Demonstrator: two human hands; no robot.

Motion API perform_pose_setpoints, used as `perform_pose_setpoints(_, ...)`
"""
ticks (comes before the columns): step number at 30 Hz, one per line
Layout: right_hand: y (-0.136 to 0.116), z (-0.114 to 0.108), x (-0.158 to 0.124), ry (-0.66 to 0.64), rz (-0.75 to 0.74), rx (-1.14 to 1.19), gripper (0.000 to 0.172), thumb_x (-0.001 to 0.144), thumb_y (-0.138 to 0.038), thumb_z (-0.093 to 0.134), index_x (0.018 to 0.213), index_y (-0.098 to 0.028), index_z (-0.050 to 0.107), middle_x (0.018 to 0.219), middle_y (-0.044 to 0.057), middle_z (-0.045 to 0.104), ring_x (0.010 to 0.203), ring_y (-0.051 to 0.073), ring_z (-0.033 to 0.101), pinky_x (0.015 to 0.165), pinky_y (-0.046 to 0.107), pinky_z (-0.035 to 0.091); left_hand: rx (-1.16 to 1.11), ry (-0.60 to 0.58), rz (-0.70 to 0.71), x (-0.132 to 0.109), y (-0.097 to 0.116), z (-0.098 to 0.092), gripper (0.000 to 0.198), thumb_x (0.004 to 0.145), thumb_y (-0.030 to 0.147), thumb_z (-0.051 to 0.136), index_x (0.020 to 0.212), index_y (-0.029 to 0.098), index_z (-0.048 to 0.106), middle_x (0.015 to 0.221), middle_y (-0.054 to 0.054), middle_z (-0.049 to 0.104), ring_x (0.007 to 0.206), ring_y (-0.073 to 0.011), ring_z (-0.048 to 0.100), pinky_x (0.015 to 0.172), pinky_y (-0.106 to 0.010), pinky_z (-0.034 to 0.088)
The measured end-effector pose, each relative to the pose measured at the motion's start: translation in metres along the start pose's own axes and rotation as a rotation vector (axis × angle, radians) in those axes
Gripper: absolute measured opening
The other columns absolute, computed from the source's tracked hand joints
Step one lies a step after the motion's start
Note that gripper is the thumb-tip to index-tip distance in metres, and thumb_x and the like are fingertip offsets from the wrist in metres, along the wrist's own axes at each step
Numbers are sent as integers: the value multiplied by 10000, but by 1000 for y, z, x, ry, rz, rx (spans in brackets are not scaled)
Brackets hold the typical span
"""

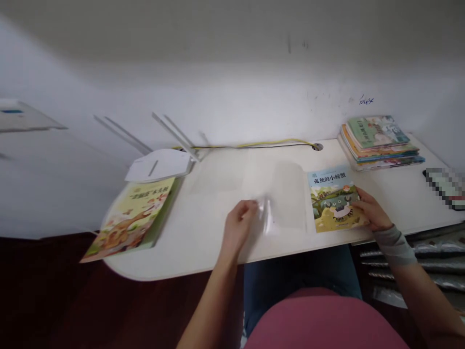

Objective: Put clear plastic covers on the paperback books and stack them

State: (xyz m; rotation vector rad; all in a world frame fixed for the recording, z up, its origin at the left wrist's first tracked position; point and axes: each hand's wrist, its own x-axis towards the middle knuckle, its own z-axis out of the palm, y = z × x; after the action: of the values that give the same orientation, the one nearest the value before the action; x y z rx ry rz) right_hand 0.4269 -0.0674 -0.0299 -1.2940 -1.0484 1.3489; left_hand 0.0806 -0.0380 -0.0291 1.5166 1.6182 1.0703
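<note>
My left hand (241, 218) is closed on the edge of a clear plastic book cover (285, 203), which spreads over the desk and is hard to make out against the white top. In my right hand (373, 211) is the right edge of a picture book (329, 201) with a crab on its front. The fingers lie over the cover's edge, and the thumb is partly hidden. The book sits just right of the clear plastic; whether the two overlap I cannot tell.
A white router (160, 166) with raised antennas stands at the back left, beside a pile of books (136, 213) overhanging the desk edge. At the back right is another book stack (379, 140); a phone-like object (445, 186) lies right of it. Cables (254, 144) run along the wall.
</note>
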Motion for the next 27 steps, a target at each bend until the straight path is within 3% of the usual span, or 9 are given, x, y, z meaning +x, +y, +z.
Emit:
perform_pose_setpoints(3,9,2,8,-50,-18,-110,499,723,-266,530,1218,-208,502,1167,71,659,990,278,655,848,488,535,507,53,67,-10,-26,-23,178,760,347,502,730,193,587,993,-111,648,1012,-296,581,927,-486,435)
perform_pose_setpoints(5,16,2,15,4,-86,-276,531,726,-293,533,1245,-194,484,1249,104,604,1074,295,611,905,515,497,717,173,116,-17,-27,-20,198,770,267,492,886,166,617,1155,-171,601,1169,-359,497,990,-593,342)
perform_pose_setpoints(7,26,-3,20,168,-205,-501,597,732,-353,550,1287,-157,453,1353,155,505,1214,320,501,1001,551,405,778,291,210,-21,-17,-4,352,805,217,469,1136,131,554,1356,-213,463,1333,-385,317,1036,-654,235)
perform_pose_setpoints(8,31,-6,21,255,-265,-604,628,742,-389,553,1303,-133,437,1382,179,464,1264,325,445,1040,560,353,760,279,280,-22,-10,9,405,831,208,448,1222,115,499,1418,-220,391,1378,-369,241,1058,-641,216)
perform_pose_setpoints(10,40,-16,20,365,-340,-736,644,790,-457,517,1320,-105,420,1385,209,446,1296,316,405,1070,561,306,664,85,425,-23,4,38,431,890,230,382,1294,89,436,1457,-224,337,1399,-309,222,1083,-539,282)
perform_pose_setpoints(12,44,-25,16,381,-369,-783,599,853,-496,438,1319,-121,434,1355,203,480,1271,292,441,1060,547,332,581,-190,506,-26,13,70,460,934,311,330,1318,73,415,1450,-227,354,1373,-270,301,1062,-446,362)
perform_pose_setpoints(14,45,-32,9,376,-405,-798,557,893,-516,371,1299,-147,472,1347,186,495,1260,271,457,1057,526,347,598,-316,516,-31,18,96,558,932,424,342,1320,29,414,1434,-265,359,1365,-307,304,1064,-469,353)
perform_pose_setpoints(18,44,-34,0,286,-450,-818,547,925,-525,298,1257,-163,538,1386,164,467,1308,246,406,1092,492,315,747,-325,552,-42,17,118,735,888,566,369,1343,-10,403,1437,-281,327,1367,-381,245,1092,-559,247)
perform_pose_setpoints(27,26,-22,-7,135,-414,-623,511,929,-518,335,1328,-240,493,1404,72,473,1318,213,397,1116,461,282,891,-288,608,-43,15,117,871,844,684,306,1353,-17,403,1439,-257,334,1358,-378,273,1080,-536,276)
